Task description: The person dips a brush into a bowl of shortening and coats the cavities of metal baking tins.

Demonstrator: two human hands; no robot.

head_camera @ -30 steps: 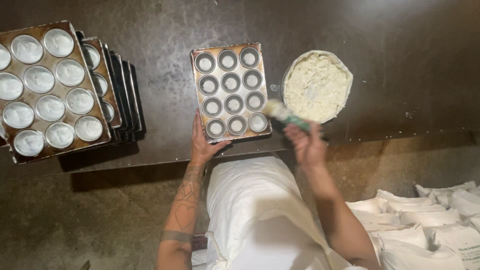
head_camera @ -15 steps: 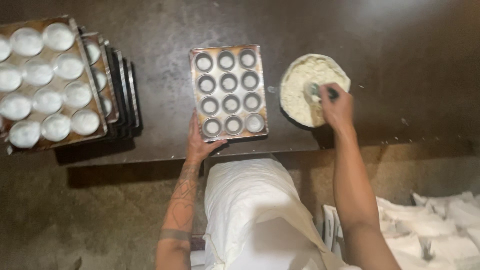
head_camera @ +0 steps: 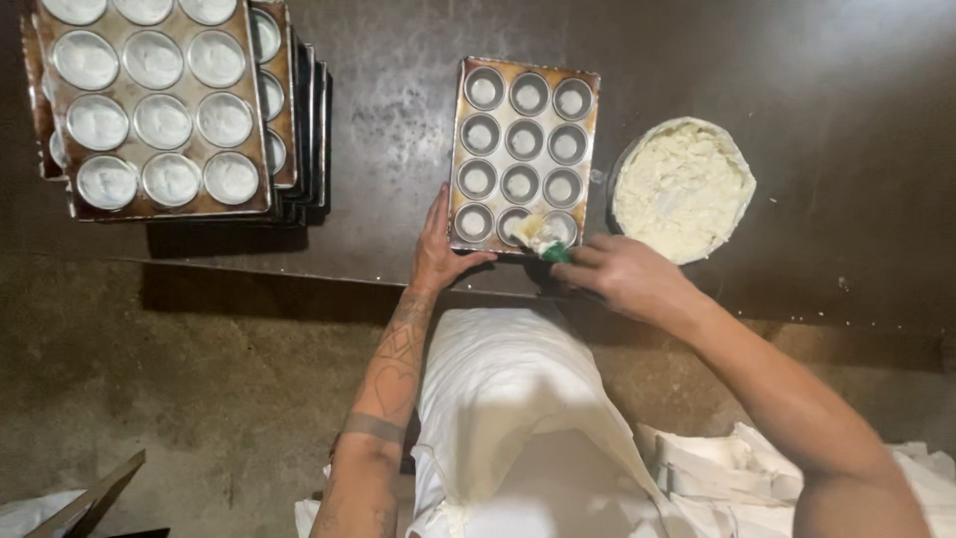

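A metal muffin tray [head_camera: 460, 149] with several round cups lies on the dark table in front of me. My left hand [head_camera: 439, 247] presses on its near left corner. My right hand [head_camera: 625, 278] grips a green-handled brush [head_camera: 544, 243], whose white-coated bristles rest over the cups of the tray's near row. A round bowl [head_camera: 739, 189] of pale, lumpy white paste stands just right of the tray.
A stack of similar trays [head_camera: 289, 120] sits at the table's far left, the top one holding cups coated white. The table's front edge [head_camera: 249, 267] runs just before my body. White cloth bundles [head_camera: 717, 468] lie on the floor at lower right.
My right hand has come back from the bowl of paste to the tray's near row with the brush. The left hand has stayed on the tray's corner.
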